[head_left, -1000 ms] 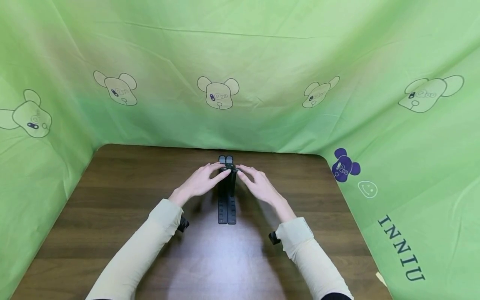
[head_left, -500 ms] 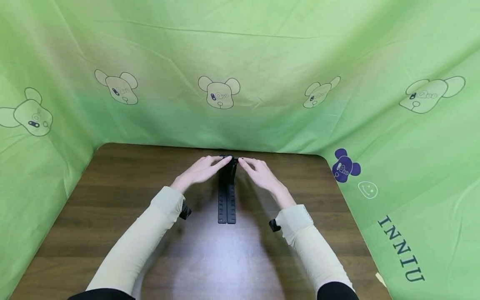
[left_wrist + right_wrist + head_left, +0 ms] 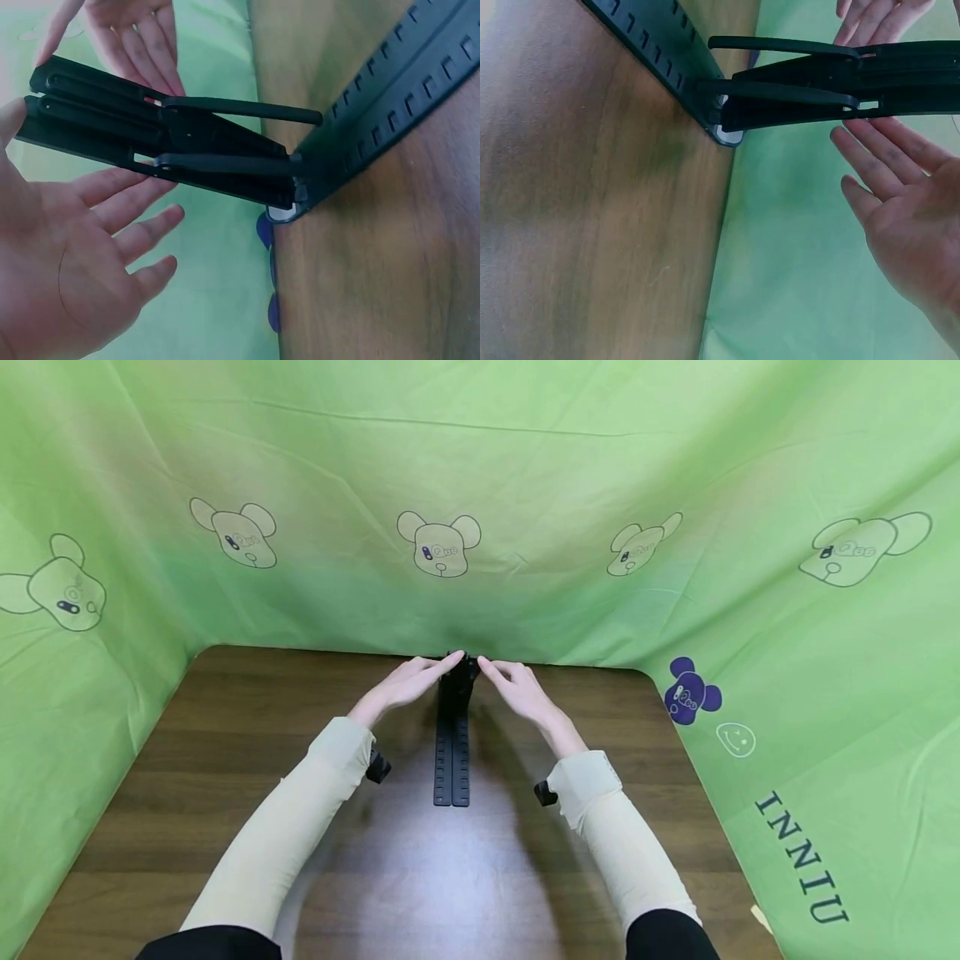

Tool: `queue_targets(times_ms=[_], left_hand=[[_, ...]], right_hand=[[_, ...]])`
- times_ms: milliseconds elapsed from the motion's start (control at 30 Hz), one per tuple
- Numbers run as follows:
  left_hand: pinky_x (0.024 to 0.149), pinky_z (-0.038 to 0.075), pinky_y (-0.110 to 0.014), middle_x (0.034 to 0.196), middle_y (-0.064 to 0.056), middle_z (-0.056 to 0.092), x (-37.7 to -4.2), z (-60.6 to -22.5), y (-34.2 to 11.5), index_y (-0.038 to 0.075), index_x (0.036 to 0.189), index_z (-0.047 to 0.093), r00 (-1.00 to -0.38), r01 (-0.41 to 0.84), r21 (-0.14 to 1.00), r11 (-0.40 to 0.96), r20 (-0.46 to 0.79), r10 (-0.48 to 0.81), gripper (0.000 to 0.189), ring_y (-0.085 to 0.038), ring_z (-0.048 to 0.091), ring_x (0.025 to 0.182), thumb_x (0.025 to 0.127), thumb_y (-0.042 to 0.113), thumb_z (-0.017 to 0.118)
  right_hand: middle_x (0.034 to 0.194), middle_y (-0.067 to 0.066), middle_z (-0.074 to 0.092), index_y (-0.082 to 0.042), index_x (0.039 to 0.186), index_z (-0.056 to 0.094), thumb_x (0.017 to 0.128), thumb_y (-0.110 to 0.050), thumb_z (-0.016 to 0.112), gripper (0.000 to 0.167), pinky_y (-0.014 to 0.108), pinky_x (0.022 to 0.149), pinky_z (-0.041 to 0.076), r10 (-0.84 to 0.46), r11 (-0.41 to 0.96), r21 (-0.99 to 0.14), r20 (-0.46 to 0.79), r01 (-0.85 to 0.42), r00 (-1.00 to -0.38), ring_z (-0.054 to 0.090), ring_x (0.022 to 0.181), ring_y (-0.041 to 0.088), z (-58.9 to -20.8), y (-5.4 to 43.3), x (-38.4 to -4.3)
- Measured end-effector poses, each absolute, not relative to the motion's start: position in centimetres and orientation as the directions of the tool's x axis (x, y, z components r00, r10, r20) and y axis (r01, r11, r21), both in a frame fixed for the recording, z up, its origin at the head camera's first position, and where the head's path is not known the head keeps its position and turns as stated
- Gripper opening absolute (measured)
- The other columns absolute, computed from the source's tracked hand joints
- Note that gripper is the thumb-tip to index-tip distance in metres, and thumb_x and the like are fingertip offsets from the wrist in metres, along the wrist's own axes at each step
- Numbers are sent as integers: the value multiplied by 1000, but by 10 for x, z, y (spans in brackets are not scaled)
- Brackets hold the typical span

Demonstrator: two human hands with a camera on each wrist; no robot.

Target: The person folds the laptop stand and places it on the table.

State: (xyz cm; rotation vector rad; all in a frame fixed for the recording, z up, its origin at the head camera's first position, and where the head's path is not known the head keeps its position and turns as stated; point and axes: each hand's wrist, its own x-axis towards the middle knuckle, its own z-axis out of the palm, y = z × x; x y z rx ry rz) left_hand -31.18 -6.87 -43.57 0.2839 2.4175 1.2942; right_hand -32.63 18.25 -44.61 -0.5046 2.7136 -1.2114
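Observation:
A black folding stand, which looks like a laptop stand [image 3: 452,752], sits on the table with its slotted base [image 3: 409,101] flat. Its upper panel [image 3: 97,112] is tilted up from the hinged far end, and two thin support legs [image 3: 780,91] hang off it. My left hand [image 3: 405,683] pinches the panel's left edge near the top, thumb on the near face and fingers behind. On the other edge, my right hand [image 3: 525,693] holds the panel likewise between thumb and fingers. The legs' free ends appear close to the base; whether they sit in slots I cannot tell.
The brown wooden table [image 3: 247,760] ends just beyond the stand. A green cloth [image 3: 525,602] with printed bear heads hangs along its back and sides. A small black wrist camera [image 3: 378,766] sits at the left cuff, another [image 3: 546,793] at the right.
Both hands have moved away from the body and upward, swinging the stand's upper panel up toward the far edge. The slotted base has stayed nearly in place.

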Motion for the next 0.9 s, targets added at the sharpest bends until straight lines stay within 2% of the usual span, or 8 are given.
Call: queue_targets(times_ms=[33, 133, 400, 600, 900], left_hand=[[135, 36, -57, 170, -10, 52, -312, -434, -68, 15, 163, 54, -903, -25, 839, 544, -252, 347, 96, -31, 44, 162, 102, 86, 36], [137, 31, -58, 176, -10, 44, -315, -429, -67, 14, 165, 52, -895, -55, 852, 521, -273, 352, 95, -33, 35, 167, 103, 84, 37], [138, 29, -57, 177, -6, 43, -323, -422, -65, 17, 161, 58, -890, -126, 868, 479, -313, 332, 92, -31, 34, 168, 102, 85, 40], [140, 25, -57, 179, -6, 38, -328, -419, -65, 18, 161, 57, -885, -155, 879, 452, -327, 331, 92, -30, 31, 169, 101, 85, 42], [141, 23, -54, 173, -8, 48, -339, -416, -61, 18, 159, 60, -895, -157, 901, 404, -303, 328, 85, -29, 35, 168, 104, 80, 42]], right_hand=[[152, 21, 68, -1, 146, 69, 116, -51, 47, 63, 55, 129, 46, -347, 620, -746, 17, -243, -938, 60, 149, 39, -446, 182, -328], [148, 21, 71, -1, 143, 71, 115, -55, 47, 65, 56, 127, 47, -325, 610, -763, 6, -215, -946, 62, 146, 39, -444, 183, -332], [133, 21, 79, -3, 134, 77, 114, -58, 46, 67, 55, 125, 48, -312, 557, -814, -22, -164, -950, 72, 132, 40, -443, 181, -341], [130, 23, 79, -1, 131, 78, 114, -59, 46, 68, 56, 129, 45, -332, 504, -852, -39, -142, -942, 72, 133, 41, -442, 180, -348], [129, 27, 78, 4, 130, 77, 115, -56, 46, 69, 53, 130, 43, -332, 466, -878, -59, -109, -941, 74, 129, 43, -436, 177, -357]])
